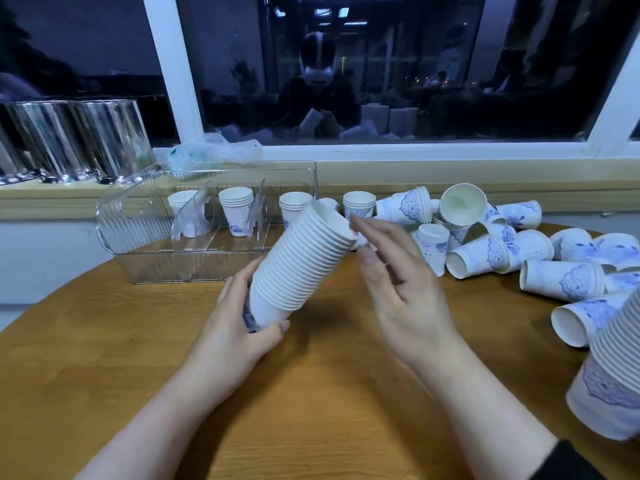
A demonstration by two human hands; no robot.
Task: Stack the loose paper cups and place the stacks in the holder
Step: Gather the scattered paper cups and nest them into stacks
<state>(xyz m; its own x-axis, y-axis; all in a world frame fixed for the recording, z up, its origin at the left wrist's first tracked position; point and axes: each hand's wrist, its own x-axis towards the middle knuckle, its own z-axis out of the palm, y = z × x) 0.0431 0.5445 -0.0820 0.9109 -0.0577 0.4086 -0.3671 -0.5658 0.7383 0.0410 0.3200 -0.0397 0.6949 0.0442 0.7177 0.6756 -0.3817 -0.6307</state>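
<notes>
Cup stack (tilted) in left hand

Two hands, one long cup stack, one clear holder, four short stacks standing upright, a second tall stack at right.

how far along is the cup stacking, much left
Partly done. Short stacks already stand in the clear holder. The left hand grips a tall stack, the right hand open at its rim. Many loose cups remain on the table.
</notes>
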